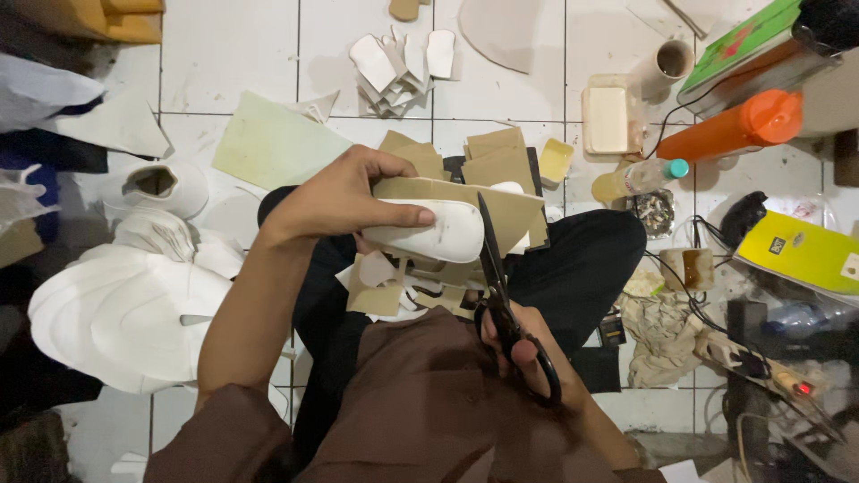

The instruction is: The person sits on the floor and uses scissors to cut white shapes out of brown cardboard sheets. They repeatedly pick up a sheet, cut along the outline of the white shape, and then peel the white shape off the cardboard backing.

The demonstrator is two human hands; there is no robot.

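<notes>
Cutting step: your left hand (344,197) fingers clamp the white oval template on tan cardboard sheet (510,210); right hand (528,344) fingers grip black scissors (497,286), blades in cardboard. Next: follow outline closely.

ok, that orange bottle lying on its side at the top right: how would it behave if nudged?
The orange bottle lies on its side and looks cylindrical, so it would probably roll. Its plastic-looking body seems stiff, not fragile. A black cable crosses near its base and might snag it. Weight is unclear; contents are hidden.
</notes>
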